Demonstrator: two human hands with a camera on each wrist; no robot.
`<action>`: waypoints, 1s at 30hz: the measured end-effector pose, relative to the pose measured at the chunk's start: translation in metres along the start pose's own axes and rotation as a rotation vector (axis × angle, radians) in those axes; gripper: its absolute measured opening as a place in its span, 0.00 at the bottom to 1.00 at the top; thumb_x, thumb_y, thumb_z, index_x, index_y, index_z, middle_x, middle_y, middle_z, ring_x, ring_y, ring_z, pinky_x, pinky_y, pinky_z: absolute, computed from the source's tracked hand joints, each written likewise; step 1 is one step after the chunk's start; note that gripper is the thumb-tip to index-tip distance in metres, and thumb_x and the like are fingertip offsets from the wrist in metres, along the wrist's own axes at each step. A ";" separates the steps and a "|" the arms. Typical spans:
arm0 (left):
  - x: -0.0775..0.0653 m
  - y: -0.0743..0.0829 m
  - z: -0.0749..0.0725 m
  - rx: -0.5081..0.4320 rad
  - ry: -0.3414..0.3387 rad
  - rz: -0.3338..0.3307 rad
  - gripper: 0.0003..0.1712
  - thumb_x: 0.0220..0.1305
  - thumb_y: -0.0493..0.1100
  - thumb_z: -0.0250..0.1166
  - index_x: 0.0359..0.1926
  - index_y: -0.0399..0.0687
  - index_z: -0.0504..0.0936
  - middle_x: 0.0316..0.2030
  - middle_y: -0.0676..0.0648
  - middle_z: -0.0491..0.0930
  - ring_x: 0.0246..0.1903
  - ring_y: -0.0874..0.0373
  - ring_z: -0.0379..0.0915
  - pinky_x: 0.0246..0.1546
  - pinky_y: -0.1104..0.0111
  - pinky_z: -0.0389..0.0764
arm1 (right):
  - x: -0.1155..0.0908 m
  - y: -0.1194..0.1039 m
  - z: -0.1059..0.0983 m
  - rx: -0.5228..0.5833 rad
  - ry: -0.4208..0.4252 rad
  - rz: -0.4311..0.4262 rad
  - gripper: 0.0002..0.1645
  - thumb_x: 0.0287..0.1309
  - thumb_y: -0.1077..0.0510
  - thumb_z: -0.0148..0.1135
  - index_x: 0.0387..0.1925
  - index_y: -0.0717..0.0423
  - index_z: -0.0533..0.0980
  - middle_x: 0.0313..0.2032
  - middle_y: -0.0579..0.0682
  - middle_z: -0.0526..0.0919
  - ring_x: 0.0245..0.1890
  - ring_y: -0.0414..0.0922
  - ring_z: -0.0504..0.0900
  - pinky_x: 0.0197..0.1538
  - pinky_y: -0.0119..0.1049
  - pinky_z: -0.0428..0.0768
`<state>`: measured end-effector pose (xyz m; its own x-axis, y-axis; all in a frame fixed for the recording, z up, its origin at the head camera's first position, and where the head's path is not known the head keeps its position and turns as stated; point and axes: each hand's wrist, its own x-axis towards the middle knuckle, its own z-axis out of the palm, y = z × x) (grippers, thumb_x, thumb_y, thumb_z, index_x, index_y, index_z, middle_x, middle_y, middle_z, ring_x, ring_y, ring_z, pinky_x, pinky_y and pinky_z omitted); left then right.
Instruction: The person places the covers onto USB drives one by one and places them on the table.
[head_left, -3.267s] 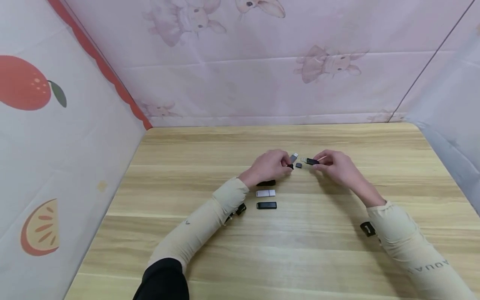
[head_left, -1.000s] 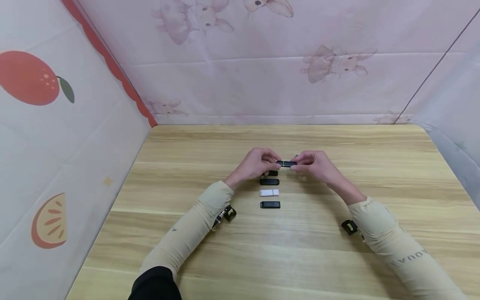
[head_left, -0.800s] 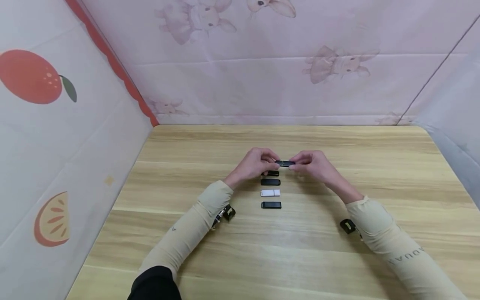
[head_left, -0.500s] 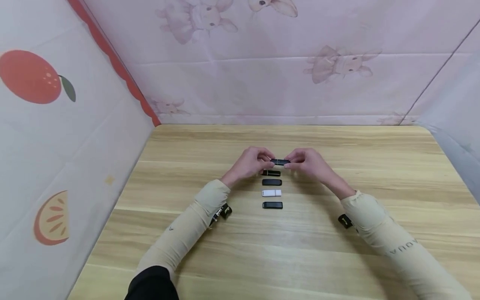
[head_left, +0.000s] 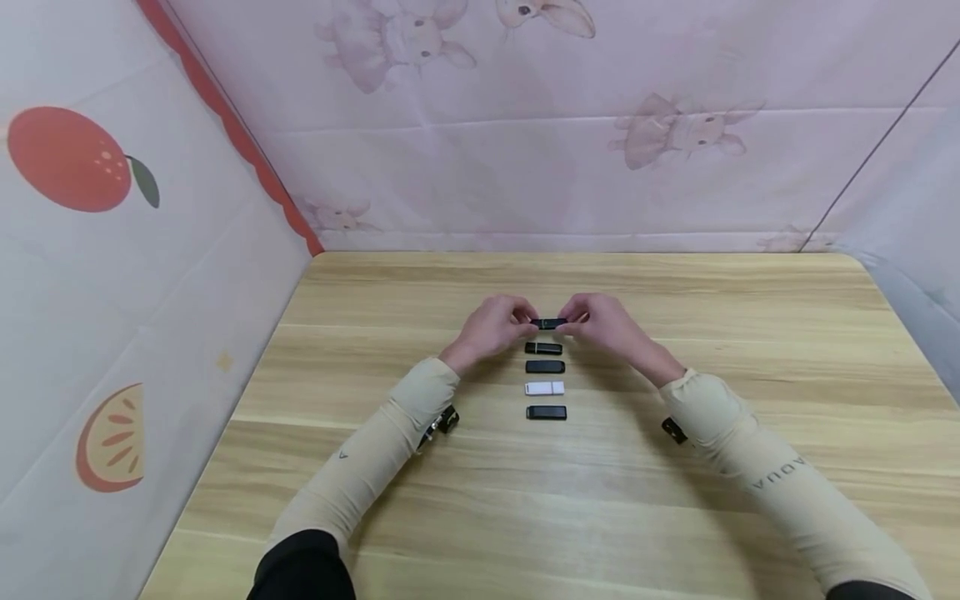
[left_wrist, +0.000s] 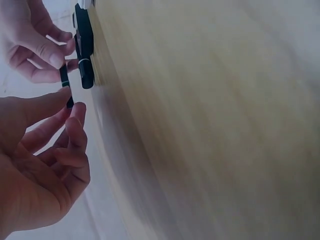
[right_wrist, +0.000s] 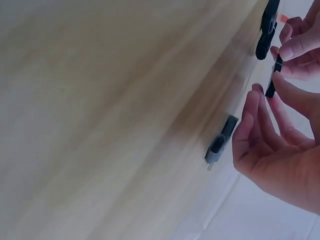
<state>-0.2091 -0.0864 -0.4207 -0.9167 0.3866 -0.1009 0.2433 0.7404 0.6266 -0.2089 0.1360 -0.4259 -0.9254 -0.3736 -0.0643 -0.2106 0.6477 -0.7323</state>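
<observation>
A black USB stick (head_left: 549,323) with a thin light band spans the gap between both hands, capped, at the far end of a column of sticks. My left hand (head_left: 491,327) pinches its left end between thumb and finger. Its right end is pinched by my right hand (head_left: 603,325). In the right wrist view the stick (right_wrist: 271,86) appears held just off the table. Nearest below it lies a black banded USB stick (head_left: 543,348). Another USB stick (right_wrist: 221,140), dark and grey with its connector showing, lies beside my right hand; the head view hides it.
Further down the column on the wooden table (head_left: 480,517) lie a black USB stick (head_left: 545,367), a white one (head_left: 544,388) and another black one (head_left: 547,412). A pink printed curtain (head_left: 525,183) stands behind the table's far edge.
Earlier the right hand held the black USB stick with its connector bare, apart from the left hand. Its connector is now covered, and both hands have carried it left, above the column.
</observation>
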 end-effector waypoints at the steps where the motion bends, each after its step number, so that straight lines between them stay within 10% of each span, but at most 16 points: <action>1: 0.000 0.000 0.000 0.010 -0.002 -0.004 0.12 0.71 0.44 0.70 0.53 0.47 0.87 0.44 0.47 0.88 0.45 0.55 0.82 0.48 0.62 0.81 | 0.000 -0.001 0.001 -0.009 -0.002 0.001 0.11 0.65 0.60 0.73 0.45 0.62 0.84 0.42 0.59 0.91 0.42 0.51 0.87 0.47 0.40 0.84; 30: 0.003 0.003 0.005 0.135 -0.022 -0.058 0.13 0.68 0.41 0.72 0.52 0.46 0.87 0.40 0.48 0.88 0.39 0.57 0.81 0.43 0.65 0.80 | 0.001 -0.007 0.007 -0.143 -0.056 0.006 0.15 0.66 0.57 0.72 0.50 0.61 0.83 0.42 0.60 0.91 0.41 0.51 0.88 0.45 0.43 0.83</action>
<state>-0.2096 -0.0805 -0.4227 -0.9236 0.3520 -0.1520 0.2318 0.8284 0.5099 -0.2061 0.1263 -0.4254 -0.9084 -0.4036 -0.1094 -0.2517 0.7367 -0.6276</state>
